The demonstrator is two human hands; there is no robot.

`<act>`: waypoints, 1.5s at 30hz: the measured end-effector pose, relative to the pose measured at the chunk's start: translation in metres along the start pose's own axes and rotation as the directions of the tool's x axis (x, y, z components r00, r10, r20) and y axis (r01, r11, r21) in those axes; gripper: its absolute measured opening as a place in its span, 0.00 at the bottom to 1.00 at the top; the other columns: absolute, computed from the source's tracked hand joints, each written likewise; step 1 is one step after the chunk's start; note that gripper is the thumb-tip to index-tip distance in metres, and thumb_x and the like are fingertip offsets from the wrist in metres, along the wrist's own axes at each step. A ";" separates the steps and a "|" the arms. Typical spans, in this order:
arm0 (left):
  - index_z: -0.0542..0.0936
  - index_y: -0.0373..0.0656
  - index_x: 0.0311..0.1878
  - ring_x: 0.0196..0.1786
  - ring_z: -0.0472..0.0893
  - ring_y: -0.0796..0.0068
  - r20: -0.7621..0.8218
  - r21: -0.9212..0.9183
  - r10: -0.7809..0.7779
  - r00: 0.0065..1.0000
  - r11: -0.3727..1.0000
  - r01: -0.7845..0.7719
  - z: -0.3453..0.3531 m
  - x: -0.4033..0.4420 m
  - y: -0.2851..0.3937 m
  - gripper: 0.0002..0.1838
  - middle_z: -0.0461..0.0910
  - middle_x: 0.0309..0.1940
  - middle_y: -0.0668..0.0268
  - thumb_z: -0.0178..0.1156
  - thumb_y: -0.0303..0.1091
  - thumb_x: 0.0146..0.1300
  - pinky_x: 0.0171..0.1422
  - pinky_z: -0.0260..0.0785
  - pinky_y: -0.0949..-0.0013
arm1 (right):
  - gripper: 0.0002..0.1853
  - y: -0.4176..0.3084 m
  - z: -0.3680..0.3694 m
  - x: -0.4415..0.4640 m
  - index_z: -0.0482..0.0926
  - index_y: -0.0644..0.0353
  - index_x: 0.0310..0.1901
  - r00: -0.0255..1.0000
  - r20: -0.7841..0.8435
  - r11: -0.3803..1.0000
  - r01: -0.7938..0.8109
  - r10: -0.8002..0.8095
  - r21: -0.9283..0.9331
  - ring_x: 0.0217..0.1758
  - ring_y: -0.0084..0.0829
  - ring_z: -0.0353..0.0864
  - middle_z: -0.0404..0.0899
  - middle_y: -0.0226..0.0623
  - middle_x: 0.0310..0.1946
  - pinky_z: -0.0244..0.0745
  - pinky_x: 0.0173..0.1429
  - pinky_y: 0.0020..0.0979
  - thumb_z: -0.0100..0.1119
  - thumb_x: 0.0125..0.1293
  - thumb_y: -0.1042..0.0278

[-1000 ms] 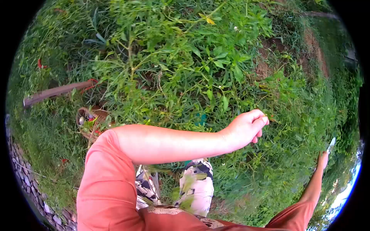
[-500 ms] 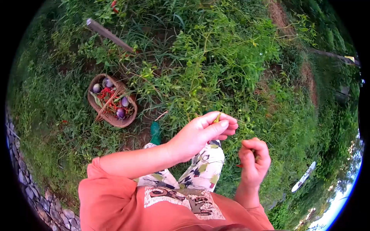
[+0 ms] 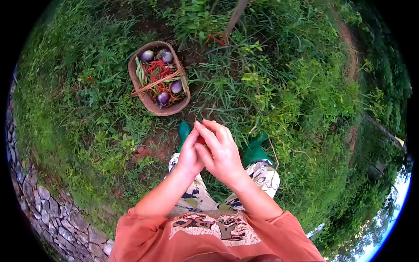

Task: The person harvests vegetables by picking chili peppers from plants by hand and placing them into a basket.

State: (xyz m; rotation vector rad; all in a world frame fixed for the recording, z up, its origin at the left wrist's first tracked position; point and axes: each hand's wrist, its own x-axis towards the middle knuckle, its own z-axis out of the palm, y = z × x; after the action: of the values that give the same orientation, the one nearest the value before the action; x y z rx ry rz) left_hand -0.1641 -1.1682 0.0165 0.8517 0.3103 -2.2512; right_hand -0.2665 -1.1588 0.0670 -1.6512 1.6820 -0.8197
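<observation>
My left hand point(image 3: 189, 156) and my right hand point(image 3: 223, 153) are cupped together in front of my legs. A bit of red chili pepper point(image 3: 200, 140) shows in the gap between them; the rest of what they enclose is hidden. Beyond my hands, slightly left, a brown wicker basket point(image 3: 164, 112) rests on the ground. Inside it lie red chili peppers point(image 3: 158, 70), several purple eggplants point(image 3: 163, 98) and long green pods point(image 3: 139, 70). Its handle point(image 3: 157, 84) crosses over the contents.
Weeds and leafy pepper plants point(image 3: 301, 100) surround me. A post point(image 3: 237, 16) rises ahead, with red peppers point(image 3: 218, 39) near its foot. My green boots point(image 3: 255, 153) stand on the soil. A stone wall point(image 3: 56, 218) runs along the lower left.
My hands, apart before, have come together. The green pepper that showed in my left hand is out of sight. My view has turned, so the basket appears nearer the middle.
</observation>
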 end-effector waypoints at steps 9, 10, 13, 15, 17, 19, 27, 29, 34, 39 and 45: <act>0.76 0.46 0.38 0.26 0.76 0.76 -0.258 -0.038 0.153 0.954 0.985 -0.168 -0.148 0.055 0.103 0.17 0.77 0.26 0.69 0.50 0.50 0.63 0.30 0.70 0.70 | 0.25 -0.004 0.071 0.036 0.69 0.61 0.55 0.946 0.267 0.973 -0.215 0.186 0.086 0.51 0.44 0.72 0.70 0.47 0.49 0.68 0.54 0.36 0.60 0.54 0.73; 0.76 0.47 0.35 0.24 0.75 0.77 -0.357 -0.041 0.174 0.918 0.979 -0.201 -0.171 0.070 0.113 0.16 0.77 0.25 0.70 0.51 0.50 0.62 0.28 0.70 0.70 | 0.23 -0.006 0.075 0.038 0.70 0.62 0.54 0.935 0.298 0.968 -0.229 0.190 0.099 0.49 0.43 0.74 0.72 0.47 0.47 0.70 0.52 0.34 0.59 0.54 0.73; 0.76 0.50 0.34 0.24 0.75 0.79 -0.497 -0.011 0.258 0.829 0.953 -0.303 -0.225 0.120 0.141 0.17 0.76 0.23 0.74 0.54 0.54 0.59 0.30 0.69 0.71 | 0.22 -0.005 0.084 0.038 0.70 0.62 0.53 0.892 0.387 0.960 -0.276 0.235 0.054 0.44 0.39 0.76 0.74 0.46 0.44 0.72 0.49 0.33 0.58 0.55 0.74; 0.75 0.52 0.35 0.34 0.76 0.76 -0.646 0.054 0.288 0.707 0.941 -0.334 -0.234 0.153 0.160 0.20 0.76 0.26 0.75 0.55 0.59 0.56 0.44 0.67 0.63 | 0.21 0.001 0.087 0.037 0.71 0.62 0.53 0.870 0.419 0.951 -0.305 0.259 0.045 0.43 0.38 0.77 0.74 0.45 0.43 0.72 0.47 0.32 0.58 0.55 0.74; 0.54 0.51 0.67 0.69 0.47 0.57 -0.629 0.039 0.304 0.716 0.932 -0.362 -0.269 0.195 0.184 0.42 0.52 0.67 0.65 0.53 0.63 0.54 0.65 0.38 0.41 | 0.20 0.008 0.102 0.047 0.71 0.62 0.52 0.840 0.449 0.937 -0.349 0.305 0.017 0.40 0.34 0.78 0.75 0.43 0.42 0.73 0.46 0.30 0.57 0.56 0.74; 0.41 0.53 0.70 0.72 0.35 0.59 -0.500 0.064 0.330 0.801 0.936 -0.346 -0.289 0.201 0.195 0.48 0.36 0.71 0.67 0.53 0.63 0.54 0.68 0.33 0.43 | 0.18 0.018 0.116 0.062 0.72 0.63 0.51 0.836 0.471 0.923 -0.370 0.283 0.102 0.40 0.31 0.78 0.76 0.42 0.42 0.73 0.46 0.29 0.56 0.57 0.75; 0.62 0.42 0.59 0.54 0.71 0.63 -0.434 -0.081 0.289 0.853 0.931 -0.356 -0.222 0.084 0.146 0.27 0.68 0.54 0.60 0.48 0.50 0.63 0.52 0.66 0.60 | 0.18 -0.025 0.296 0.250 0.74 0.62 0.51 0.838 0.532 0.868 -0.172 -0.120 0.467 0.51 0.24 0.74 0.77 0.33 0.46 0.66 0.52 0.25 0.46 0.67 0.60; 0.65 0.42 0.57 0.49 0.75 0.63 -0.396 -0.084 0.282 0.874 0.937 -0.340 -0.201 0.053 0.140 0.25 0.73 0.50 0.60 0.50 0.48 0.62 0.49 0.68 0.61 | 0.25 -0.048 0.346 0.292 0.68 0.61 0.58 0.726 0.683 0.786 -0.376 -0.079 0.491 0.62 0.29 0.64 0.69 0.36 0.57 0.63 0.57 0.32 0.43 0.67 0.51; 0.68 0.42 0.55 0.44 0.78 0.68 -0.224 -0.180 0.305 0.926 0.921 -0.347 -0.197 0.001 0.127 0.19 0.76 0.46 0.61 0.49 0.40 0.65 0.44 0.70 0.67 | 0.39 -0.068 0.438 0.341 0.48 0.59 0.67 0.687 0.722 0.568 -0.627 0.081 0.533 0.72 0.38 0.42 0.45 0.40 0.69 0.50 0.68 0.45 0.47 0.63 0.43; 0.68 0.42 0.56 0.40 0.79 0.72 -0.278 -0.245 0.342 0.898 0.878 -0.410 -0.215 -0.038 0.120 0.17 0.77 0.41 0.63 0.47 0.38 0.66 0.42 0.70 0.71 | 0.18 -0.038 0.464 0.373 0.73 0.59 0.50 0.743 0.670 0.525 -0.569 -0.003 0.633 0.41 0.26 0.74 0.77 0.32 0.40 0.69 0.47 0.30 0.50 0.65 0.56; 0.72 0.48 0.54 0.38 0.78 0.76 -0.289 -0.289 0.373 0.882 0.844 -0.452 -0.241 -0.039 0.083 0.20 0.78 0.41 0.67 0.50 0.48 0.64 0.41 0.69 0.72 | 0.12 -0.068 0.392 0.326 0.70 0.60 0.42 0.717 0.688 0.283 -0.641 -0.110 0.714 0.39 0.31 0.68 0.70 0.34 0.34 0.65 0.52 0.39 0.49 0.65 0.61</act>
State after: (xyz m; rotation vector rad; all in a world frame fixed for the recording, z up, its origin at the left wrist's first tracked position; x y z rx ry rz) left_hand 0.0313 -1.1026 -0.1379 0.8805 0.5542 -1.6350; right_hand 0.0833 -1.4864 -0.1213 -0.5541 0.6272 -0.6890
